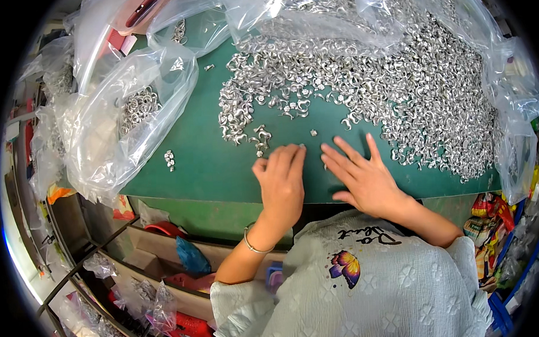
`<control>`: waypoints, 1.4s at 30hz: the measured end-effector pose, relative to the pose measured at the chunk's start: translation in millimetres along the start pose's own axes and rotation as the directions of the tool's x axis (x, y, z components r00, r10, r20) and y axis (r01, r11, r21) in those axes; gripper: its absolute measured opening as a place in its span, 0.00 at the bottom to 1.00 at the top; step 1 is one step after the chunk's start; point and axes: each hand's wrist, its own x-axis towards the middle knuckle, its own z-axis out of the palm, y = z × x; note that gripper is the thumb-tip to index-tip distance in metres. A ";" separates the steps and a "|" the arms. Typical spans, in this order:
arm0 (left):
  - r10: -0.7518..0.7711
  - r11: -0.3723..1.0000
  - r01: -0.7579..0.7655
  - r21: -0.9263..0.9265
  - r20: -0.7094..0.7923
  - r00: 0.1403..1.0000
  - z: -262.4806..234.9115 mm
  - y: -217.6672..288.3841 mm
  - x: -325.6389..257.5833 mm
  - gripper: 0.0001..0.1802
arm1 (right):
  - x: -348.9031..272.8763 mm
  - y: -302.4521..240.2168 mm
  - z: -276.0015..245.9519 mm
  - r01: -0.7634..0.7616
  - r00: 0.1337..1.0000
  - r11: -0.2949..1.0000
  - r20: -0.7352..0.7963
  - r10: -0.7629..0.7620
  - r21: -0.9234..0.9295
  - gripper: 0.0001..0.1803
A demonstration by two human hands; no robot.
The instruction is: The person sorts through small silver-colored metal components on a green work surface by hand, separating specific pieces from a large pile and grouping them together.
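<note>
metal parts [397, 87] heaped just beyond open hands, left [282, 183] and right [362, 177], flat on table [203, 153]

Bright even overhead light, glare on plastic bags [110, 123], fisheye bend + dark vignette at edges.

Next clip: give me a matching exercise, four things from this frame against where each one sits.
Things:
1. metal pile
2. left hand
3. right hand
4. clear bag

Places:
A. flat on the green mat, fingers spread, below the pile
B. upper right of the mat, spread wide
C. left edge of the mat, with metal rings inside
D. fingertips beside a small cluster of parts at mat centre

Pairs: 1-B, 2-D, 3-A, 4-C
</note>
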 end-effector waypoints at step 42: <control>0.214 0.975 -0.223 0.021 0.206 0.955 27.5 10.6 48.0 0.22 | 4.1 42.0 -4.1 -0.264 0.904 0.948 -0.390 0.178 -0.178 0.22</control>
